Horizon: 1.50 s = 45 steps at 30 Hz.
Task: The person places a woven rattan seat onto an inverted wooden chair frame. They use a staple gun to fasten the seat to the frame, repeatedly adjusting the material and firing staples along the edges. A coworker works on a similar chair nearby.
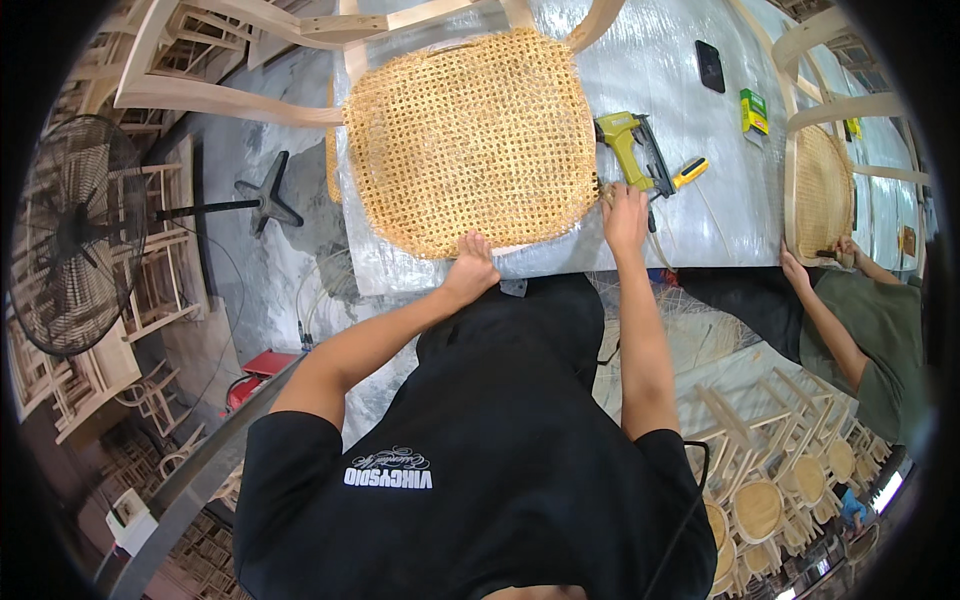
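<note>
Head view, looking down at a person in a black tee at a tabletop [720, 225] w/ shiny clear sheeting on it. The seat [470, 140], woven yellow cane w/ open holes, lies on the tabletop in the upper middle, close in front of the person; its pale wood frame [230, 103] reaches away to the upper L. L hand [474, 268]: fingers together & bent onto the seat's near edge; thumb hidden, so can't tell if it grips. R hand [626, 215]: fingers bunched just beside the seat's R edge, nr a small dark bit; can't tell what, if anything, they pinch. Just beyond the R hand is an olive & black nail gun [622, 145], w/ a yellow-handled tool [690, 172] right beside it. Farther R: a green & yellow box [754, 112], & above it a black phone [709, 66]. Far R, a co-worker's hands [795, 270] are at the edge of another cane seat [822, 185]. Far L, a big black fan [85, 235]; lower L, a red case [270, 363]. Lower R, lots of wood chairs [757, 508], crowded together.
</note>
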### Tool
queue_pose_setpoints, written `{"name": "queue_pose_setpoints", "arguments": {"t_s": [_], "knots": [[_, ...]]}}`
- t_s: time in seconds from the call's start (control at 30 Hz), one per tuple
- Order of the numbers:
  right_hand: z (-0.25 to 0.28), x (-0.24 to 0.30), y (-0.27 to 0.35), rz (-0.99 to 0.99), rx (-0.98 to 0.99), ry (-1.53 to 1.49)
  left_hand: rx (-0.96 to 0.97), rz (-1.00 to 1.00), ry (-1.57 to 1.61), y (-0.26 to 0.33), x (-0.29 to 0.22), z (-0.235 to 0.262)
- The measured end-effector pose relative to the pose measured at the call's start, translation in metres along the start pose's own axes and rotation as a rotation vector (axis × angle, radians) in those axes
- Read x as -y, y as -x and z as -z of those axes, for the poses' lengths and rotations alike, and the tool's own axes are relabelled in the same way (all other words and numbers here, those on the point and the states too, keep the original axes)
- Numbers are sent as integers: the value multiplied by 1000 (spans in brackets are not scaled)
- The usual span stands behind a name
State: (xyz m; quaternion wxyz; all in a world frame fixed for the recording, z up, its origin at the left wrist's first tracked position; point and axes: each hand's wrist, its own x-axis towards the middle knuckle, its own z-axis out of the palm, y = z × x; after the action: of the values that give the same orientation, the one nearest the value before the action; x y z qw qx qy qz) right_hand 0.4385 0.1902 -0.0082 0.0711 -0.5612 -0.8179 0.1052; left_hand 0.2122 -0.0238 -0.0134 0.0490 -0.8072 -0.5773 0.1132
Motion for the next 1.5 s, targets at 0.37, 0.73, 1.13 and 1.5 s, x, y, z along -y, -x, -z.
{"name": "queue_pose_setpoints", "arguments": {"t_s": [0.37, 0.73, 1.13, 1.5], "knots": [[41, 3, 99, -342, -131, -510, 124, -154, -56, 2, 11, 1], [37, 139, 176, -292, 44, -689, 95, -207, -73, -1, 12, 1], [29, 175, 167, -260, 196, -438, 105, -214, -53, 5, 14, -9], [40, 188, 138, -289, 257, -337, 48, -223, 20, 8, 23, -9]]}}
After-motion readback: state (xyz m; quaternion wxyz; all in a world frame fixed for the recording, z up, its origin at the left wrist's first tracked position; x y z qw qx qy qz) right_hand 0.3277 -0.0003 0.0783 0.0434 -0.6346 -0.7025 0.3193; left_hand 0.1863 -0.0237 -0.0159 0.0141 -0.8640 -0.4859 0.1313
